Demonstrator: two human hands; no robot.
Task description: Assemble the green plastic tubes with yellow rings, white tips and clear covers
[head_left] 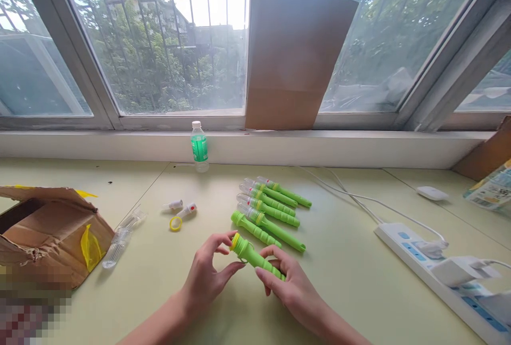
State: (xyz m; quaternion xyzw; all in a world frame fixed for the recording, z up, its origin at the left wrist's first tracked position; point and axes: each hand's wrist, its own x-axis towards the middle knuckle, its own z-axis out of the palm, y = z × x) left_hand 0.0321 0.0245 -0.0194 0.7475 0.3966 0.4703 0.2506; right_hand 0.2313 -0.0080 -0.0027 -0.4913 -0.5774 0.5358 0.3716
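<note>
Both my hands hold one green plastic stick with a yellow ring at its head, just above the table. My left hand pinches the head end with thumb and fingers. My right hand grips the ribbed handle end. Behind them lies a row of several similar green sticks, most with clear caps, one without a cap. To the left lie a loose yellow ring, two small white parts and clear caps.
A torn cardboard box sits at the left. A green-labelled water bottle stands by the window sill. A white power strip with plugs and cables lies at the right, with a white mouse behind it.
</note>
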